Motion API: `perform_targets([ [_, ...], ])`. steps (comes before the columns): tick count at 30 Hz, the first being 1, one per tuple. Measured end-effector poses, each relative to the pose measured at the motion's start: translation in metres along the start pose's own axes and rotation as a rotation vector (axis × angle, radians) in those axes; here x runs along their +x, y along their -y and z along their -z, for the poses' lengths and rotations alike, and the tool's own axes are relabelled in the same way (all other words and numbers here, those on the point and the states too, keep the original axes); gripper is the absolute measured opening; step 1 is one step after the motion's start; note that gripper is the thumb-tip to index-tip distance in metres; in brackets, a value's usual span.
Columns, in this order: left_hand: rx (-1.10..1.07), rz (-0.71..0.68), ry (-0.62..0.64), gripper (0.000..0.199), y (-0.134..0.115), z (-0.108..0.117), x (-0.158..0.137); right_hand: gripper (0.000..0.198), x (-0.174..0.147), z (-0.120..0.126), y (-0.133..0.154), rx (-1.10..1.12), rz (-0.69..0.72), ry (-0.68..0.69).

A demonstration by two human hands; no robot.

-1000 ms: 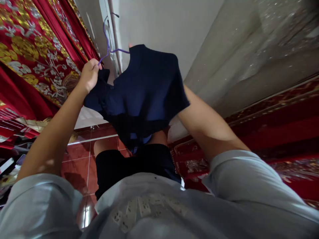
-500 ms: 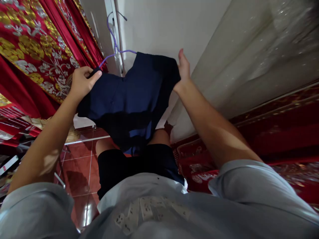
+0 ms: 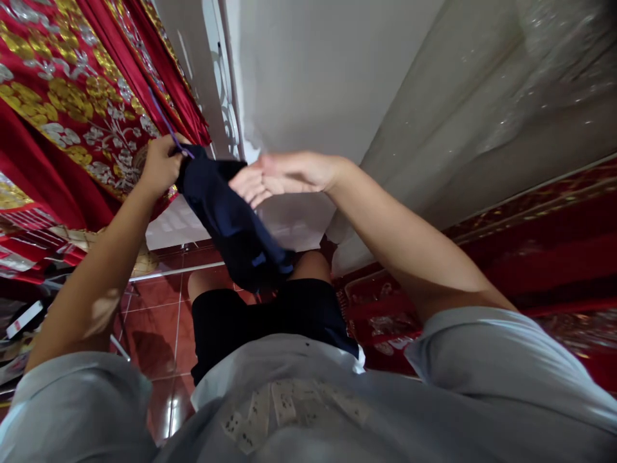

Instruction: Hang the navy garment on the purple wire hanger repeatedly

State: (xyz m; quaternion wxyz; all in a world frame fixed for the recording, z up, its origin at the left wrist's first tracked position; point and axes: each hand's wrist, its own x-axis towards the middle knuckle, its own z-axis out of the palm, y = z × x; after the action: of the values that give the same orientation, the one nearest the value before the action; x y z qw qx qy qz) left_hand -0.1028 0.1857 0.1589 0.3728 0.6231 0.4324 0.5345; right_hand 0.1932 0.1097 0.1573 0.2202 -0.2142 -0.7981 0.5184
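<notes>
two hands [image 3: 294, 175], one shirt [image 3: 234, 222] at nine o'clock, one hanger [image 3: 164, 118] at ten, two knees [image 3: 311, 265] at six and eight.

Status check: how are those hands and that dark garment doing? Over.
Left hand closed on dark blue garment, near purple hanger. Right hand open beside it, contact unclear. Garment hangs bunched. Red embroidered cloth close by left hand.

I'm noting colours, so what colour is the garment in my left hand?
The garment is navy blue, clearest in the head view.
</notes>
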Motion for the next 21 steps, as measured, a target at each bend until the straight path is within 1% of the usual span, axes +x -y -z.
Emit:
perform_targets([
  [1,0.021,-0.022,0.075,0.029,-0.002,-0.002,-0.007,0.068,0.001,0.000,-0.010,-0.054,0.000,0.100],
  [2,0.058,-0.069,0.169,0.028,-0.003,-0.005,-0.013,0.064,0.003,0.001,-0.022,-0.174,-0.008,0.103],
  [3,0.088,-0.132,0.260,0.027,-0.005,-0.008,-0.018,0.064,0.005,0.002,-0.035,-0.311,-0.015,0.029],
  [4,0.105,-0.199,0.338,0.026,-0.006,-0.012,-0.023,0.070,0.008,0.002,-0.048,-0.438,-0.012,-0.087],
  [5,0.100,-0.260,0.390,0.026,-0.008,-0.017,-0.027,0.081,0.012,0.002,-0.061,-0.547,0.001,-0.210],
  [7,0.048,-0.350,0.440,0.026,-0.012,-0.031,-0.034,0.108,0.019,-0.003,-0.083,-0.708,0.044,-0.402],
  [8,0.024,-0.389,0.467,0.025,-0.014,-0.040,-0.037,0.117,0.023,-0.007,-0.091,-0.763,0.074,-0.472],
  [9,0.006,-0.429,0.503,0.024,-0.016,-0.050,-0.040,0.121,0.027,-0.011,-0.097,-0.808,0.108,-0.530],
  [11,-0.034,-0.501,0.574,0.024,-0.021,-0.069,-0.047,0.120,0.034,-0.018,-0.104,-0.866,0.174,-0.625],
  [12,-0.052,-0.513,0.597,0.025,-0.023,-0.077,-0.050,0.118,0.036,-0.021,-0.107,-0.878,0.196,-0.658],
  [13,-0.071,-0.492,0.602,0.025,-0.025,-0.082,-0.052,0.114,0.037,-0.022,-0.108,-0.882,0.205,-0.680],
  [14,-0.095,-0.431,0.586,0.021,-0.025,-0.085,-0.054,0.111,0.036,-0.021,-0.110,-0.883,0.198,-0.695],
  [16,-0.153,-0.226,0.498,0.010,-0.022,-0.080,-0.054,0.106,0.029,-0.016,-0.116,-0.885,0.143,-0.716],
  [17,-0.190,-0.102,0.450,0.015,-0.018,-0.072,-0.054,0.104,0.023,-0.012,-0.119,-0.888,0.106,-0.730],
  [18,-0.228,0.004,0.379,0.026,-0.012,-0.062,-0.054,0.103,0.015,-0.007,-0.124,-0.890,0.070,-0.754],
  [19,-0.264,0.073,0.287,0.034,-0.005,-0.051,-0.054,0.102,0.008,-0.001,-0.128,-0.894,0.041,-0.787],
  [20,-0.298,0.095,0.171,0.035,0.003,-0.038,-0.055,0.102,0.000,0.006,-0.133,-0.898,0.018,-0.830],
  [21,-0.313,0.054,0.002,0.027,0.013,-0.026,-0.058,0.102,-0.006,0.014,-0.137,-0.906,0.000,-0.876],
])
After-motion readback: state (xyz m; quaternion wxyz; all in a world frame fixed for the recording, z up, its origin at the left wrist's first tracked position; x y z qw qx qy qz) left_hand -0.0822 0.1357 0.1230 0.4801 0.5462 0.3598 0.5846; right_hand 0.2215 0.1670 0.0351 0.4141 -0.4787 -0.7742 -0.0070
